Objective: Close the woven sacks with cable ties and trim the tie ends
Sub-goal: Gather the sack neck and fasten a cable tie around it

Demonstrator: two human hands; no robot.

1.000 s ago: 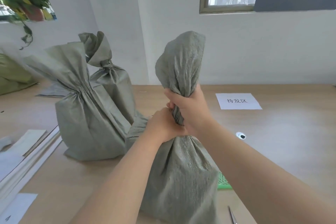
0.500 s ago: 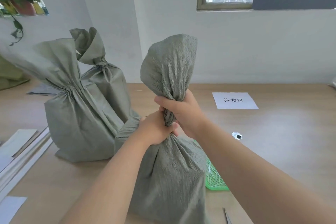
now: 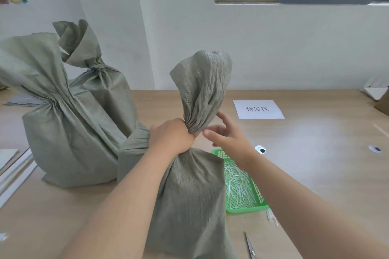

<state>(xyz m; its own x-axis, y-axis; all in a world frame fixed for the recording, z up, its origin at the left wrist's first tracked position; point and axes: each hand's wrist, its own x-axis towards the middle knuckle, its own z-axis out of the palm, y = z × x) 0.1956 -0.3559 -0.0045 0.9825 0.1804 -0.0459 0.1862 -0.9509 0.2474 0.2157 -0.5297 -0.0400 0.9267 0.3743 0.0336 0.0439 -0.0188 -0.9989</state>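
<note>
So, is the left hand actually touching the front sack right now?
Touching. The head view shows the left hand closed round the gathered neck of the front sack, with the fabric bunched tightly where it leaves the fist.

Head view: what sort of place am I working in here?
Likely a packing or dispatch room: cinched woven sacks on a wooden table, a paper sign reading 待发区 (awaiting dispatch), and a green basket of cable ties near scissors.
</note>
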